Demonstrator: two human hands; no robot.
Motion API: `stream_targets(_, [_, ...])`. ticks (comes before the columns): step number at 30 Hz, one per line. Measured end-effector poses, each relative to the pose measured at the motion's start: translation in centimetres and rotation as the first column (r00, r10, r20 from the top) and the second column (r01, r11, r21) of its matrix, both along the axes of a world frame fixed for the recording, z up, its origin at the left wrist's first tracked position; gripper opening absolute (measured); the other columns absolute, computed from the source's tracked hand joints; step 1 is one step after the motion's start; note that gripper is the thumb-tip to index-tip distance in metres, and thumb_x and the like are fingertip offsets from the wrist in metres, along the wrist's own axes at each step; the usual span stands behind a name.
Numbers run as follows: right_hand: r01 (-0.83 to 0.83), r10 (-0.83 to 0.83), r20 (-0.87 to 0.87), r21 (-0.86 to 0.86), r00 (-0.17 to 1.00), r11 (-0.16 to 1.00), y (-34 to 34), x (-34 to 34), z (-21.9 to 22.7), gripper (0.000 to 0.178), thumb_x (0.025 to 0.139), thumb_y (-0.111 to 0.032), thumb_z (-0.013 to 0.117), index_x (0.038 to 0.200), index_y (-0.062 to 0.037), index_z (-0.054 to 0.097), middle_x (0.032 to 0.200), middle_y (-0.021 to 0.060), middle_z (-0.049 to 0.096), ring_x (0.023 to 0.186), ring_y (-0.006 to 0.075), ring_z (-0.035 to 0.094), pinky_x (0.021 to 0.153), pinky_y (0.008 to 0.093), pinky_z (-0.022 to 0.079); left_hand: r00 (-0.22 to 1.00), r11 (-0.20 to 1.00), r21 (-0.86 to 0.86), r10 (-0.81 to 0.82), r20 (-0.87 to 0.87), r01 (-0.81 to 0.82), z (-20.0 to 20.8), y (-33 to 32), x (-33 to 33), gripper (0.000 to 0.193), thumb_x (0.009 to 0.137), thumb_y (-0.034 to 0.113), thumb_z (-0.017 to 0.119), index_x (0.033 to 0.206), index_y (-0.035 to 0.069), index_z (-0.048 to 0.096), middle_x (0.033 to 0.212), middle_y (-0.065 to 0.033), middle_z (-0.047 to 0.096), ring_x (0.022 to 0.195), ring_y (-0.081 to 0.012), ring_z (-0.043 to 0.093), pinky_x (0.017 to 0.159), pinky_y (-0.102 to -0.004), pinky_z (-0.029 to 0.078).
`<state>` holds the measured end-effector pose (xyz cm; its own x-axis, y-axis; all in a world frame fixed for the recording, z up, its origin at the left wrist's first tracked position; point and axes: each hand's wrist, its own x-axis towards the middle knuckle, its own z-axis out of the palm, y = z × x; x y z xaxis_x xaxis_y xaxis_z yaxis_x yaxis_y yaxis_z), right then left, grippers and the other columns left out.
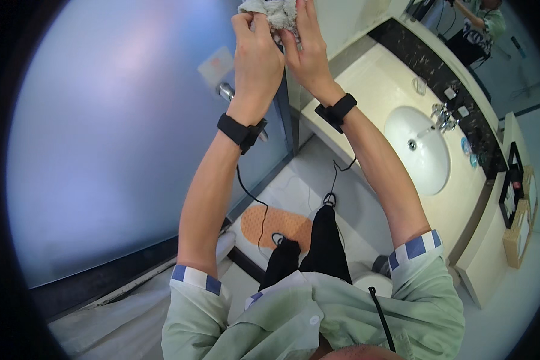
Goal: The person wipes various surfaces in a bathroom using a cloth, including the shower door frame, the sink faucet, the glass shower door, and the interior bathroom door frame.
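While a frosted blue panel (120, 132) filled the left side of the view, a cream counter (372, 90) stretched along the right, with a white oval basin (429, 171) set into it. On the floor between them lay an orange mat (291, 223), the person's one shoe resting on it. The left hand (259, 66) and right hand (308, 57) were raised close together near the top edge, both clamped on a bunched grey-white cloth (280, 15), which sat between them and was partly cut off by that edge; whether it touched any surface behind could not be told. Black straps (234, 132) circled both wrists, and a silver handle (225, 91) showed on the panel just beside the left wrist.
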<state>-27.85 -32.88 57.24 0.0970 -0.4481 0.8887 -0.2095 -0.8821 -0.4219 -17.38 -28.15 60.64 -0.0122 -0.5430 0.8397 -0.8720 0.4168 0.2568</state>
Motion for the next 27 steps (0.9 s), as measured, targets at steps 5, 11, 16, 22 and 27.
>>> stream_targets(5, [0.007, -0.011, 0.034, 0.129, 0.999, 0.992, 0.4, 1.1, -8.8, 0.061, 0.100, -0.019, 0.048, 0.150, 0.0064, 0.024, 0.155, 0.0301, 0.024, 0.144, 0.0444, 0.025, 0.116, 0.0457, 0.026, 0.999, 0.996, 0.085, -0.008, -0.040, 0.011, -7.0, 0.3, 0.1, 0.046, 0.083, -0.002, 0.061, 0.126, -0.009, 0.048, 0.115, -0.0237, 0.044, 0.092, -0.0431, 0.058, 0.075, -0.0452, 0.052])
stream_targets(11, [-0.017, 0.013, 0.106, 0.034, 0.994, 0.999, 0.2, 2.3, -16.1, 0.068, 0.091, -0.003, 0.056, 0.152, 0.0012, 0.026, 0.158, 0.0313, 0.014, 0.142, 0.0474, 0.027, 0.110, 0.0451, 0.037, 0.989, 0.987, 0.154, 0.069, -0.134, -0.048, -13.9, 1.1, -0.8, 0.048, 0.083, 0.001, 0.063, 0.127, -0.007, 0.047, 0.115, -0.0242, 0.043, 0.090, -0.0445, 0.057, 0.074, -0.0464, 0.052])
stream_targets(16, [0.007, -0.015, 0.149, 0.053, 0.989, 0.999, 0.8, 3.2, -23.2, 0.069, 0.092, -0.005, 0.058, 0.152, 0.0028, 0.024, 0.157, 0.0317, 0.015, 0.142, 0.0487, 0.027, 0.111, 0.0459, 0.036, 0.984, 0.982, 0.176, 0.101, -0.144, -0.074, -21.4, 1.0, -0.3, 0.048, 0.082, 0.002, 0.063, 0.126, -0.008, 0.047, 0.115, -0.0242, 0.044, 0.093, -0.0449, 0.057, 0.075, -0.0466, 0.052])
stream_targets(22, [0.092, -0.101, 0.067, 0.121, 0.993, 0.988, 2.3, 4.3, -35.4, 0.071, 0.090, -0.004, 0.058, 0.150, 0.0049, 0.023, 0.156, 0.0330, 0.016, 0.140, 0.0513, 0.027, 0.109, 0.0486, 0.039, 0.992, 0.954, 0.296, 0.080, -0.096, -0.048, -33.3, 1.7, 1.8, 0.048, 0.080, 0.001, 0.063, 0.125, -0.007, 0.049, 0.116, -0.0220, 0.045, 0.095, -0.0437, 0.058, 0.077, -0.0457, 0.053])
stream_targets(27, [0.111, -0.124, 0.089, 0.133, 0.988, 0.985, 2.6, 5.5, -45.5, 0.065, 0.090, -0.004, 0.055, 0.147, 0.0074, 0.028, 0.154, 0.0334, 0.021, 0.139, 0.0513, 0.028, 0.110, 0.0491, 0.038, 0.995, 0.959, 0.282, 0.060, -0.079, -0.035, -43.3, 1.5, 2.8, 0.049, 0.078, 0.000, 0.064, 0.125, -0.007, 0.050, 0.116, -0.0210, 0.046, 0.096, -0.0411, 0.059, 0.076, -0.0443, 0.054])
